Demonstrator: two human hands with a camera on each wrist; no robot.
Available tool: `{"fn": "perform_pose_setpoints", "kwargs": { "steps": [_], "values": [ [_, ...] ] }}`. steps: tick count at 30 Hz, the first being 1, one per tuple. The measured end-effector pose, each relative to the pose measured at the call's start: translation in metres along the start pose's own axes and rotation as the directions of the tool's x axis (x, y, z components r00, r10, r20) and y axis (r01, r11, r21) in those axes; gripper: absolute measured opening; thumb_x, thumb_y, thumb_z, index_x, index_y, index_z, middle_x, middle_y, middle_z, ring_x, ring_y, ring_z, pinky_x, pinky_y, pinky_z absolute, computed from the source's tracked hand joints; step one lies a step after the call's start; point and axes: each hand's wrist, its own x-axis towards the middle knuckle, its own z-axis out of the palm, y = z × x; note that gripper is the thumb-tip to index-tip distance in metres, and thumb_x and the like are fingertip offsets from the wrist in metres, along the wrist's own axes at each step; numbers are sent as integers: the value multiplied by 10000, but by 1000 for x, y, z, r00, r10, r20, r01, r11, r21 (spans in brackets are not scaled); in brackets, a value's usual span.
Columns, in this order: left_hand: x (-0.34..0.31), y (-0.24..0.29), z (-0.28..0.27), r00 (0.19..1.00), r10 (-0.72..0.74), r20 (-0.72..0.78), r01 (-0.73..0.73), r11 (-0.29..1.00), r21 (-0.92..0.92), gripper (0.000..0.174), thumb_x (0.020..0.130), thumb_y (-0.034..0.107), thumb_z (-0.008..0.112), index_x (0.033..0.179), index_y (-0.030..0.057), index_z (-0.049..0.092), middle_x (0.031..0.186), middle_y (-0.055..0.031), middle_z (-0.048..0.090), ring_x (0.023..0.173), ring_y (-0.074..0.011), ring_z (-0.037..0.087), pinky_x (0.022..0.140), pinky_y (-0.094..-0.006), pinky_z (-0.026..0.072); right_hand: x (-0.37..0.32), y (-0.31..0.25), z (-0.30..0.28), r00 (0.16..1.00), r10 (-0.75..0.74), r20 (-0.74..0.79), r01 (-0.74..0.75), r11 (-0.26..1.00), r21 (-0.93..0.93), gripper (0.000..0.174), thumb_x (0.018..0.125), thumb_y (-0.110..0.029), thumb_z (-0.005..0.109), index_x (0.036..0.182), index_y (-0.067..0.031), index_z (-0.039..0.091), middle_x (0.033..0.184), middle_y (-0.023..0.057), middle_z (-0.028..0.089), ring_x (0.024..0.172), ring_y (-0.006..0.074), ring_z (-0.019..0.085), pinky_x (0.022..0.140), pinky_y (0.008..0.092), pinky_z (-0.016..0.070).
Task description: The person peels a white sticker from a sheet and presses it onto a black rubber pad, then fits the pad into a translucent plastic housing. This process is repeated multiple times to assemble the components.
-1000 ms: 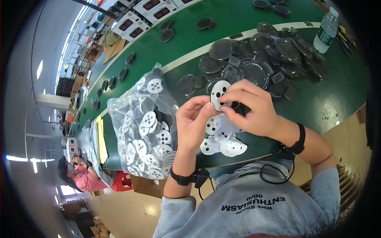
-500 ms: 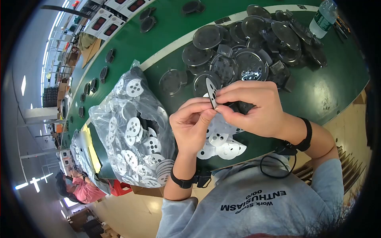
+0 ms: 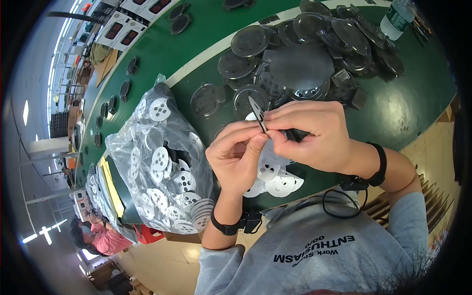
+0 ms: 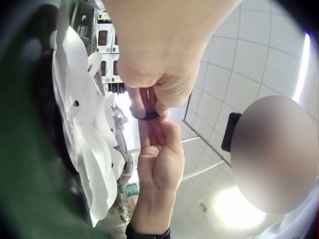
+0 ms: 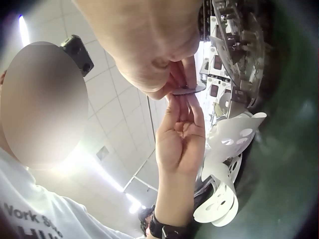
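A thin round disc (image 3: 256, 113) with holes, white on one face and dark on the other, is held nearly edge-on in the head view. My left hand (image 3: 235, 160) pinches its lower edge between thumb and fingers. From the other side, my right hand (image 3: 312, 135) also pinches it, thumb below and fingertips on the face. The right wrist view shows the disc (image 5: 189, 90) as a thin grey edge between both hands' fingertips. Below the hands lie loose white sheet pieces (image 3: 281, 185) with holes, partly hidden by the right hand.
A clear plastic bag (image 3: 147, 132) of white holed discs lies left on the green table (image 3: 393, 108). Dark round plastic covers (image 3: 236, 64) are piled beyond the hands. A water bottle (image 3: 397, 20) stands far right. Another person (image 3: 103, 237) sits at far left.
The disc has turned from showing its white face to nearly edge-on. Both hands keep pinching it. The head view has shifted, so the bag and covers appear further left.
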Motion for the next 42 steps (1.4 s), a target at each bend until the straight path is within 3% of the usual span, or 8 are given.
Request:
{"fn": "perform_pose_setpoints", "kwargs": {
  "steps": [7,10,16,25,31,42],
  "values": [
    [-1,4,5,1000,0,12,-1,998,60,112,882,-19,726,985,-50,693,1031,-93,653,854,-114,608,727,-226,495,0,2,-2,1000,29,12,-29,999,-17,88,726,-26,735,812,-27,719,800,109,724,679,241,707,608,293,569],
    [-1,-2,0,1000,-24,-19,23,1000,-6,144,866,-20,738,1009,-29,724,1057,-121,679,884,-135,662,722,-231,554,2,1,-1,999,35,4,-35,998,48,90,734,-30,735,824,-24,725,804,109,727,682,234,712,611,292,569],
    [-1,-5,-1,1000,-1,-14,0,999,-50,140,873,-13,735,1012,-31,721,1067,-121,676,885,-134,662,738,-236,559,1,3,-2,999,46,18,-47,996,72,101,737,-45,744,834,-17,733,813,118,731,698,232,723,616,296,570],
    [-5,-5,3,999,52,-6,-51,997,52,159,850,-22,753,1009,-20,736,1072,-129,682,963,-166,656,761,-252,556,0,4,-2,1000,14,-4,-14,1000,1,75,735,-54,745,798,-32,710,785,100,720,677,238,707,606,299,562],
    [-4,-1,3,999,17,-30,-16,1000,12,183,843,-33,755,1025,-23,734,1071,-135,685,998,-193,652,828,-288,542,2,3,-1,1000,8,-14,-7,999,51,81,731,-47,741,803,-34,706,785,95,719,674,235,705,603,301,561],
    [-4,-4,5,997,77,-4,-76,993,87,187,830,-55,753,1015,-34,730,1050,-143,690,961,-193,659,811,-290,541,-2,5,0,1000,-11,1,11,1000,-25,109,715,-40,732,775,-46,641,751,70,672,648,231,665,568,318,528]
  ]
}}
